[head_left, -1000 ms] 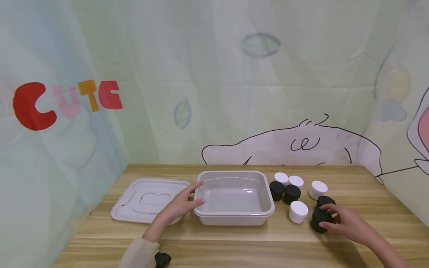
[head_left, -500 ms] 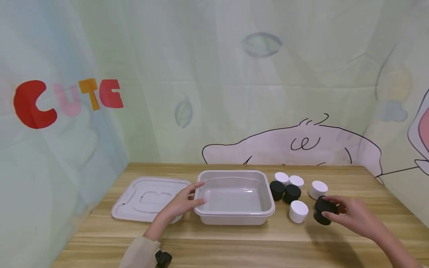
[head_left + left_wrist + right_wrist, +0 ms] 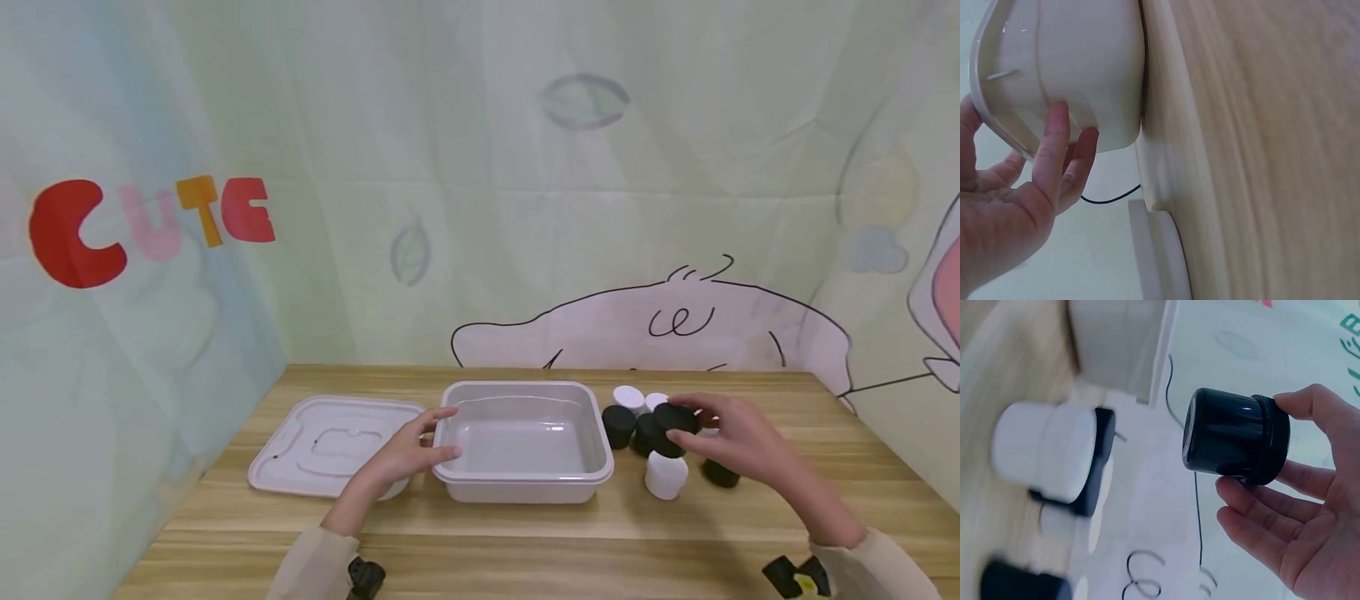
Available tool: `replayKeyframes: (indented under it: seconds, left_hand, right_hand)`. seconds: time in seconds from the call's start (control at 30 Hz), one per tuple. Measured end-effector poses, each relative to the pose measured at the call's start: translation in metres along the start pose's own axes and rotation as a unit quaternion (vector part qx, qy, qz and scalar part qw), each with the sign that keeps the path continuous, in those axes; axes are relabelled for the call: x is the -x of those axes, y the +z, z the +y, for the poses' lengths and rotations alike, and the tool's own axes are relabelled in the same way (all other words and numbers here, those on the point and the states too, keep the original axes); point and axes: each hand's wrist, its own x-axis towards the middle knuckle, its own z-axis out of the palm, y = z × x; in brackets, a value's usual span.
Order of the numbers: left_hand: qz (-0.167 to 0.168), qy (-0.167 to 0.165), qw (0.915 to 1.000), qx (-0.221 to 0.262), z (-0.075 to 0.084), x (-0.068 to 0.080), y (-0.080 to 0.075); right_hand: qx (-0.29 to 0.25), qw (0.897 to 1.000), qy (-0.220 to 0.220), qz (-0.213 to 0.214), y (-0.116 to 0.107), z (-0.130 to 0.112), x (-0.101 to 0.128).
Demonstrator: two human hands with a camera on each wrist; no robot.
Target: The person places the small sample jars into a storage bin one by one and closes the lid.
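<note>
My right hand [image 3: 738,437] holds a small black jar [image 3: 1229,434] by its lid, thumb on one side and fingers on the other. It is raised above the table, over a white jar [image 3: 666,477] and overlapping a black one behind it in the head view. My left hand [image 3: 408,450] is at the left end of a pale grey plastic box [image 3: 525,493]. Its thumb and index finger reach over the rim while other fingers [image 3: 1054,137] press the outer wall. No jar shows inside the box.
White and black jars [image 3: 618,427] stand close together right of the box. Another black jar [image 3: 722,473] stands nearer the right forearm. A pale flat lid [image 3: 315,450] lies left of the box. A printed curtain [image 3: 480,208] hangs behind the wooden table [image 3: 525,550].
My right hand has lifted the black jar and carried it left and back, toward the box, uncovering another black jar on the table. My left hand stays at the box.
</note>
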Motion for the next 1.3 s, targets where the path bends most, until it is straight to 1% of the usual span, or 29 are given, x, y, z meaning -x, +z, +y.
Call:
replayKeyframes:
  seconds: [0.07, 0.33, 0.57, 0.73, 0.87, 0.97, 1.17, 1.3]
  left_hand:
    - [0.0, 0.002, 1.0, -0.003, 0.0, 0.0, -0.001]
    - [-0.01, 0.007, 0.9999, 0.0, -0.003, -0.003, -0.003]
    - [-0.006, 0.0, 0.9999, -0.013, -0.002, -0.004, -0.005]
    - [-0.011, 0.0, 0.9999, -0.004, -0.003, -0.005, -0.005]
    - [-0.012, -0.003, 0.9999, 0.0, -0.004, -0.005, -0.005]
    - [-0.012, -0.006, 0.9999, -0.002, -0.003, -0.005, -0.005]
    - [-0.014, -0.007, 0.9999, -0.001, -0.002, -0.005, -0.004]
    - [-0.014, -0.005, 0.9999, -0.003, -0.002, -0.004, -0.004]
  right_hand:
    - [0.004, 1.0, -0.005, 0.003, 0.004, -0.006, -0.009]
    - [-0.02, 0.999, -0.031, -0.004, 0.024, -0.019, -0.04]
    - [-0.038, 0.998, -0.05, -0.029, 0.046, -0.028, -0.061]
    - [-0.046, 0.995, -0.07, -0.06, 0.062, -0.034, -0.068]
    - [-0.044, 0.991, -0.079, -0.097, 0.074, -0.04, -0.072]
    - [-0.031, 0.988, -0.09, -0.121, 0.082, -0.042, -0.074]
    - [0.005, 0.98, -0.134, -0.145, 0.095, -0.042, -0.078]
    - [0.011, 0.975, -0.143, -0.169, 0.1, -0.043, -0.079]
